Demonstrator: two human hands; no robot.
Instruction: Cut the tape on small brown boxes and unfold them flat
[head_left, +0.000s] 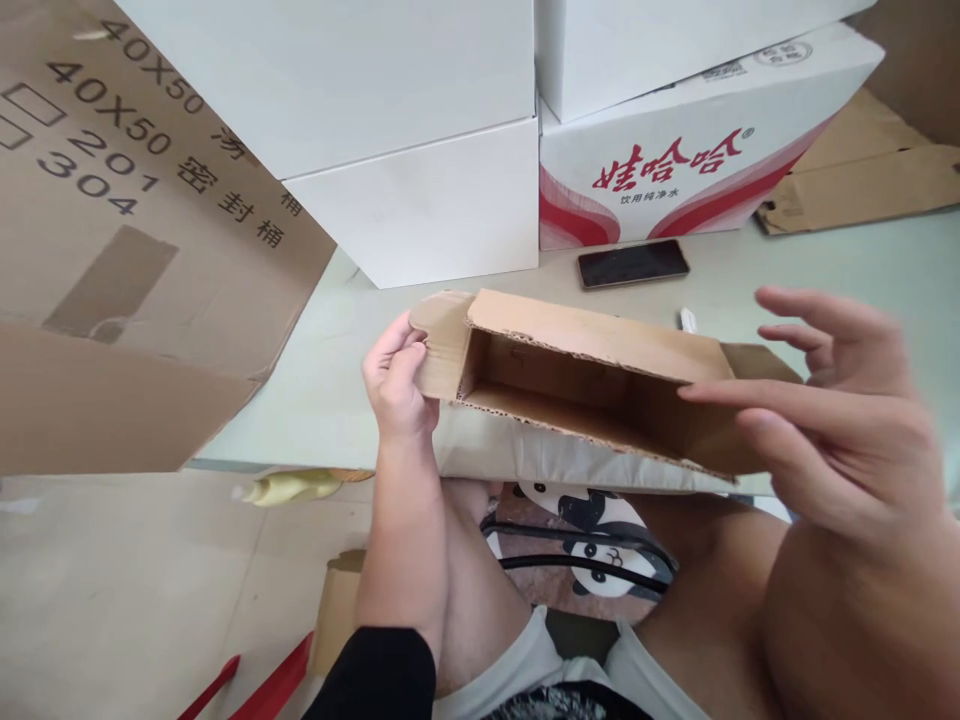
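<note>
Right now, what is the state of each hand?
Left hand: closed, pinching the end flap of the cardboard box.
Right hand: open, fingers spread at the box's other end, not gripping.

Left hand (397,385) curled, fingers pinched shut; right hand (840,410) open, fingers spread, slightly blurred.

A pale green surface (825,270) carries a dark phone (633,263) lying flat at about one o'clock, just in front of a red-and-white printed carton (675,180). Plain white boxes (420,210) stand stacked at twelve o'clock, touching that carton. Flattened brown cardboard (862,185) lies at two o'clock, and a big brown carton (135,250) leans in at ten.
</note>
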